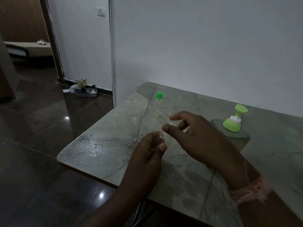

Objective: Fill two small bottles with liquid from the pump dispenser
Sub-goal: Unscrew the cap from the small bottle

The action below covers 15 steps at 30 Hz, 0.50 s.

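Grey-green veined stone bench [101,145] fills lower right of view, rounded corner toward the dark glossy floor [41,128]; white wall [205,46] right behind it.

Pump dispenser [232,128] stands on bench at right, near the wall: clear squarish body, light green collar & pump head, head tilted up-left. Well apart from both hands.

Right hand [200,138] over mid-bench, palm down, fingers loosely spread & part curled. Thumb and forefinger reach toward top end of a small clear bottle; can't tell if they pinch anything, too dark/blurred. Pinkish thread band [250,189] round the right wrist.

Left hand [147,153] just left of it, grip closed round small clear bottle [167,136], thumb pressed along its side, fingers wrapped behind. Bottle held above bench, tilted, its upper end poking out toward the right thumb. Cap on or off: can't tell.

2nd small bottle [158,104] stands upright on bench farther back, beyond both hands, clear body w/ bright green cap [159,95] on. Not touched. Liquid level in either bottle not readable.
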Motion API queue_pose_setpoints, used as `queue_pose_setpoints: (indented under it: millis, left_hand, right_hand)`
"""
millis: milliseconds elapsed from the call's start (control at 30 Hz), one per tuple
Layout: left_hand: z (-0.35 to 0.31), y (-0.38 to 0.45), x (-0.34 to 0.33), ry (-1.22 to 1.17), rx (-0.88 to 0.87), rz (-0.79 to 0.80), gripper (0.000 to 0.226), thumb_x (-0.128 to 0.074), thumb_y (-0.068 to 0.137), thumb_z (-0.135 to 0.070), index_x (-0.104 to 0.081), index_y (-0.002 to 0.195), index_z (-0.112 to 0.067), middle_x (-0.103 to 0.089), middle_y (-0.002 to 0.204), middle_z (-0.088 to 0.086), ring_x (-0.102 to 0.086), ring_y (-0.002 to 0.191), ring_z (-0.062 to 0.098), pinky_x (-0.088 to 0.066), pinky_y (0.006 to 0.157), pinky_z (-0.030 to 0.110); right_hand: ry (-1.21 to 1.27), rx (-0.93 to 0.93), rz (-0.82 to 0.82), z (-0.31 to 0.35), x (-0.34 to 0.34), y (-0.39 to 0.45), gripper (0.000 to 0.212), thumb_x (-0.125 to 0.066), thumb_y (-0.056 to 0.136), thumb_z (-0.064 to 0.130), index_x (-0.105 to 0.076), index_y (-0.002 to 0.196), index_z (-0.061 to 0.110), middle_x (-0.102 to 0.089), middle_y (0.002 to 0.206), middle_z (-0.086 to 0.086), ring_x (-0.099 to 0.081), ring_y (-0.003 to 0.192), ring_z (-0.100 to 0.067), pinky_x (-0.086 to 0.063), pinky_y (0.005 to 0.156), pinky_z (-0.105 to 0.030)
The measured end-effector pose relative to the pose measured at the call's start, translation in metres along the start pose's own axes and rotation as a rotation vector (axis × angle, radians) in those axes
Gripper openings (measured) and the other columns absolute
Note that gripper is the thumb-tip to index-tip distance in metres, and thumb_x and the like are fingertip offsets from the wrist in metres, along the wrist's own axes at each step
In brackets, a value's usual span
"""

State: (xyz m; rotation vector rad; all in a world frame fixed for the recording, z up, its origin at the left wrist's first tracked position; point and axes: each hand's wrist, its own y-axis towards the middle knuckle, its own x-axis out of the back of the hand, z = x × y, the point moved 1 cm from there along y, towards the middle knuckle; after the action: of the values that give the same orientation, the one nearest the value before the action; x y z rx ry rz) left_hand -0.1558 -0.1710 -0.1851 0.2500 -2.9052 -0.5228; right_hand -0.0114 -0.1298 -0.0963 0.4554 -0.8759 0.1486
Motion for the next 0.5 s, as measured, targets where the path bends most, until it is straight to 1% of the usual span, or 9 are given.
queue_pose_setpoints:
  millis: [67, 100, 167, 267, 333, 367, 400, 433, 500]
  left_hand:
    - [0.001, 0.000, -0.001, 0.024, 0.001, 0.007, 0.026, -0.058, 0.099, -0.025, -0.061, 0.124, -0.028, -0.067, 0.112, -0.016, -0.059, 0.104, -0.009, -0.042, 0.077, 0.003]
    - [0.001, 0.000, -0.001, 0.032, 0.001, 0.011, 0.026, -0.057, 0.099, -0.026, -0.061, 0.125, -0.029, -0.067, 0.112, -0.016, -0.059, 0.104, -0.009, -0.042, 0.076, 0.003]
    - [0.000, 0.000, -0.001, 0.017, -0.006, 0.003, 0.024, -0.056, 0.099, -0.027, -0.061, 0.123, -0.030, -0.067, 0.110, -0.016, -0.059, 0.102, -0.008, -0.042, 0.074, 0.004]
    - [0.000, 0.000, -0.002, 0.003, -0.002, -0.020, 0.019, -0.055, 0.101, -0.026, -0.062, 0.116, -0.034, -0.067, 0.104, -0.018, -0.060, 0.097, -0.006, -0.041, 0.072, 0.003]
    - [-0.001, 0.001, -0.002, -0.005, 0.002, -0.035, 0.017, -0.054, 0.102, -0.025, -0.063, 0.112, -0.034, -0.067, 0.100, -0.020, -0.061, 0.093, -0.005, -0.042, 0.071, 0.004]
    - [-0.001, 0.001, -0.002, -0.015, 0.004, -0.044, 0.016, -0.054, 0.102, -0.024, -0.064, 0.111, -0.034, -0.067, 0.099, -0.021, -0.061, 0.092, -0.005, -0.042, 0.070, 0.004]
    - [0.000, 0.001, -0.002, -0.027, 0.005, -0.057, 0.016, -0.054, 0.102, -0.024, -0.064, 0.109, -0.033, -0.067, 0.099, -0.022, -0.061, 0.091, -0.005, -0.042, 0.070, 0.004]
    - [0.000, 0.002, -0.002, -0.036, 0.006, -0.072, 0.015, -0.053, 0.102, -0.024, -0.064, 0.109, -0.032, -0.067, 0.099, -0.022, -0.061, 0.090, -0.005, -0.042, 0.069, 0.005]
    - [0.002, 0.003, -0.001, -0.046, 0.019, -0.099, 0.014, -0.053, 0.102, -0.025, -0.064, 0.108, -0.031, -0.068, 0.096, -0.020, -0.062, 0.085, -0.005, -0.042, 0.067, 0.006]
  right_hand:
    - [0.003, 0.015, -0.024, 0.003, -0.003, 0.001, 0.024, -0.062, 0.083, 0.054, -0.068, 0.089, 0.032, -0.066, 0.069, 0.007, -0.060, 0.058, -0.001, -0.044, 0.053, -0.024]
    - [0.037, 0.026, -0.006, 0.004, -0.002, 0.001, 0.018, -0.064, 0.084, 0.049, -0.069, 0.087, 0.031, -0.066, 0.068, 0.004, -0.061, 0.058, -0.004, -0.047, 0.054, -0.027]
    - [0.082, 0.053, 0.046, 0.005, 0.001, 0.002, 0.006, -0.066, 0.086, 0.037, -0.069, 0.092, 0.036, -0.067, 0.075, 0.004, -0.063, 0.061, -0.009, -0.054, 0.059, -0.034]
    - [0.138, 0.073, 0.103, 0.002, 0.005, 0.004, 0.024, -0.064, 0.090, 0.017, -0.067, 0.094, 0.040, -0.066, 0.086, 0.011, -0.065, 0.068, -0.011, -0.057, 0.062, -0.035]
    - [0.161, 0.092, 0.094, 0.000, 0.005, 0.006, 0.034, -0.062, 0.089, 0.008, -0.067, 0.094, 0.041, -0.067, 0.089, 0.011, -0.065, 0.073, -0.006, -0.055, 0.065, -0.029]
    - [0.204, 0.097, 0.072, -0.002, 0.004, 0.008, 0.036, -0.062, 0.089, 0.006, -0.067, 0.097, 0.040, -0.068, 0.091, 0.011, -0.065, 0.076, -0.004, -0.056, 0.067, -0.024]
    - [0.266, 0.078, 0.038, -0.005, 0.002, 0.011, 0.036, -0.062, 0.088, 0.006, -0.067, 0.101, 0.039, -0.068, 0.094, 0.011, -0.066, 0.079, -0.004, -0.056, 0.070, -0.024]
    - [0.319, 0.038, -0.008, -0.010, -0.003, 0.014, 0.035, -0.061, 0.089, 0.008, -0.067, 0.105, 0.038, -0.069, 0.095, 0.010, -0.067, 0.080, -0.005, -0.057, 0.074, -0.028]
    - [0.368, -0.081, -0.094, -0.018, -0.018, 0.020, 0.026, -0.060, 0.089, 0.013, -0.067, 0.101, 0.034, -0.070, 0.089, 0.007, -0.069, 0.078, -0.004, -0.057, 0.073, -0.033]
